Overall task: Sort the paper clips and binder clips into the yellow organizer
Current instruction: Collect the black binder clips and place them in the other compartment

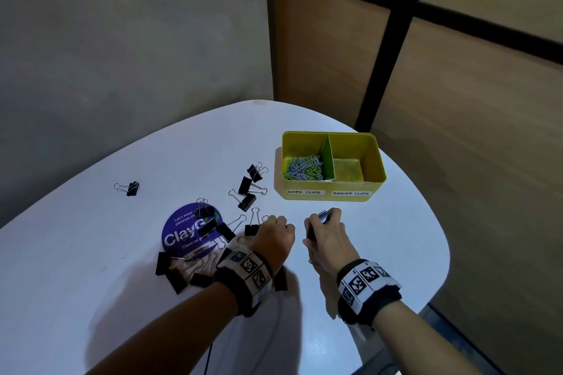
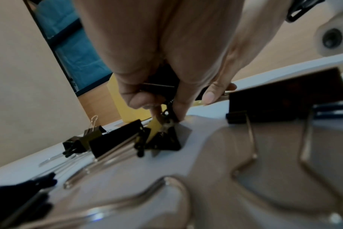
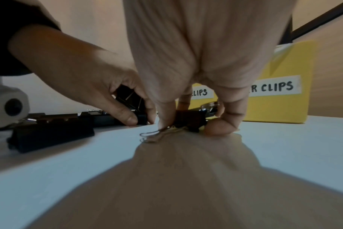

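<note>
Each hand's grip [image 1: 275, 233] [image 1: 324, 236] clamps one binder clip [image 3: 134, 100] [image 3: 188, 119]; yellow organizer [image 1: 329, 192] nearby.

Bare table [image 1: 380, 237] before organizer [image 1: 329, 195]

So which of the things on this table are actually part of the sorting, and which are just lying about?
Part of the job:
- yellow organizer
- paper clips already in its left compartment
- loose binder clips on the table
- left hand, gripping one binder clip
- right hand, gripping another

Just lying about:
- round purple sticker
- white table
</note>
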### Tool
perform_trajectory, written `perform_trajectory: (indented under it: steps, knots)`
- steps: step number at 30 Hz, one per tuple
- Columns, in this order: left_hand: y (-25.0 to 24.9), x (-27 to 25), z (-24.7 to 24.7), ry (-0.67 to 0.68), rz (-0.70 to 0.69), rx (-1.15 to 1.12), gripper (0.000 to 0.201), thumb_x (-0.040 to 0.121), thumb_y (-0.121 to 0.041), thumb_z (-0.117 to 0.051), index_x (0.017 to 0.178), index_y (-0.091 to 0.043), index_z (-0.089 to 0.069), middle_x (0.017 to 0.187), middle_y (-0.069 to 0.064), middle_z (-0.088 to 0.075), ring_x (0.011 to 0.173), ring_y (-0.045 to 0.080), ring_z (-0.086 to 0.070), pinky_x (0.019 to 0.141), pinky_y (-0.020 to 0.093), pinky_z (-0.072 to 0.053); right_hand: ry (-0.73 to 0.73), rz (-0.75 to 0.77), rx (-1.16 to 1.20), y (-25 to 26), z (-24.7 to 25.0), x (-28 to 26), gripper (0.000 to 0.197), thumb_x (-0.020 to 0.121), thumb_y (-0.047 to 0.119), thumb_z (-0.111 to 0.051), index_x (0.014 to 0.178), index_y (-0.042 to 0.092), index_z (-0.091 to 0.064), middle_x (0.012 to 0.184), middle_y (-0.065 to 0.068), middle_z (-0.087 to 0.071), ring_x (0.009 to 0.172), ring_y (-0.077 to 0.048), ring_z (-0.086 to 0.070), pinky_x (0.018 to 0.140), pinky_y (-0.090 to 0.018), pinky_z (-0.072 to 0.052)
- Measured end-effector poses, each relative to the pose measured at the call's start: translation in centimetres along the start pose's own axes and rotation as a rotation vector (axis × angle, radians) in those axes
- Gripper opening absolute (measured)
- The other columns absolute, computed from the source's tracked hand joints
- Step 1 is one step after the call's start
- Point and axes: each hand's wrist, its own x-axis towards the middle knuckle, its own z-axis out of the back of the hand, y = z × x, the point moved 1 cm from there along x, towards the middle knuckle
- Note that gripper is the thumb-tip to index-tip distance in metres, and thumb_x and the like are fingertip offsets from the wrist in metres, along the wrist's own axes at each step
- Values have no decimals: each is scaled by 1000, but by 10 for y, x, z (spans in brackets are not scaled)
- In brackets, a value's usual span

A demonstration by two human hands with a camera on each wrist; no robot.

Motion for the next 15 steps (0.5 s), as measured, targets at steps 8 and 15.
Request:
perform_trajectory:
  steps: [8,15]
  knots:
    - [0,0,-5,-14,-36,19,32,47,-12,-72,76,-19,-61,61,0,-53,53,17,-51,44,23,-37,-15,104,11,-5,7,4,19,88,13,-46,106,18,-41,92,-9,-35,63,-29,-43,63,-37,-44]
    - [-8,-3,38,-70,-28,-540,33,93,-9,-28,120,-9,-47,116,17,-55,99,32,-57,86,38,-48,-56,73,374,-17,32,-2,18,94,11,-36,88,26,-29,79,-8,-49,65,-25,-50,60,-34,-43]
